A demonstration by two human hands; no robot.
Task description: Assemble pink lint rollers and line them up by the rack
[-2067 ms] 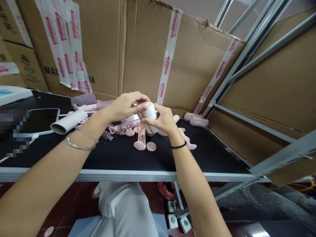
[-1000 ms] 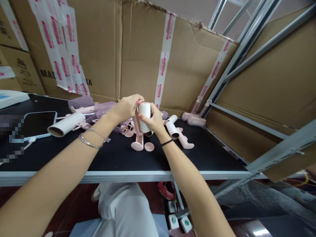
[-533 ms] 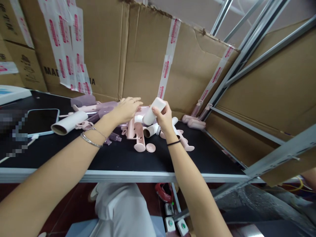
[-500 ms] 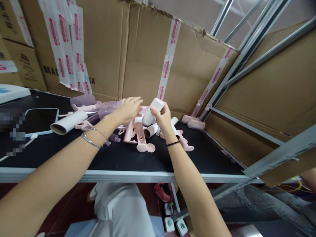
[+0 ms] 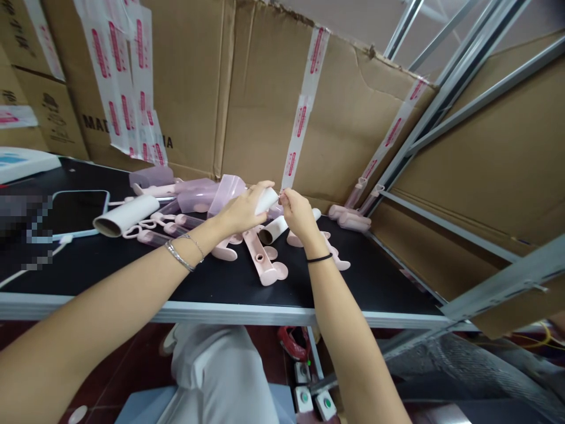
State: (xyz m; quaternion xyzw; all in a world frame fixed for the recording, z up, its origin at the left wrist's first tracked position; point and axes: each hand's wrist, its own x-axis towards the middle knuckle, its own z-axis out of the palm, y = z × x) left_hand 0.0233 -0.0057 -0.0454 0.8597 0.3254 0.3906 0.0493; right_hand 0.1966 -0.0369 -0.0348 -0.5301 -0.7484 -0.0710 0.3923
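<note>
— Holding that white roll [image 5: 267, 199] between both hands, left hand [image 5: 242, 210] wrapped round, right hand [image 5: 296, 210] pinching its end, above the worktop [image 5: 212, 282].
— Loose pinch; it could drop among the pink handles [image 5: 263, 265].

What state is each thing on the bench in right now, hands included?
left hand: closed around the white roll, above the bench
right hand: fingertips pinching the roll's end
white roll: held between both hands, tilted
long white tube: lying on its side, untouched
pink handle: lying flat on the black bench top
clear purple cover: loose, leaning on the pile
phone: flat, screen dark
</note>
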